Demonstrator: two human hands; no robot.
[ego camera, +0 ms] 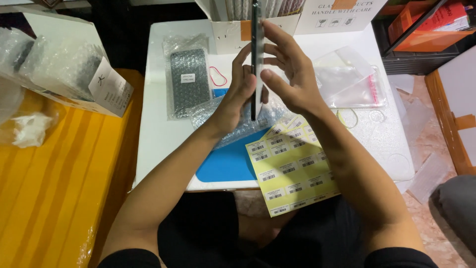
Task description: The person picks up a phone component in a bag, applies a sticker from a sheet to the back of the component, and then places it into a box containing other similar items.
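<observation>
Both hands, left hand (237, 97) and right hand (290, 74), pinch a thin dark phone screen (257, 59) edge-on with their fingers, upper centre of frame, above the white counter (153, 139) and label sheet (292, 166).

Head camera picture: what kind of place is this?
Probably a small packing or parts workbench. Both hands hold a thin dark panel edge-on, with a yellow sheet of barcode labels and a bubble-wrapped panel nearby.

White table (158, 144) bears blue mat (225, 164), label sheet (292, 166), bubble-wrapped phone (189, 82).
</observation>
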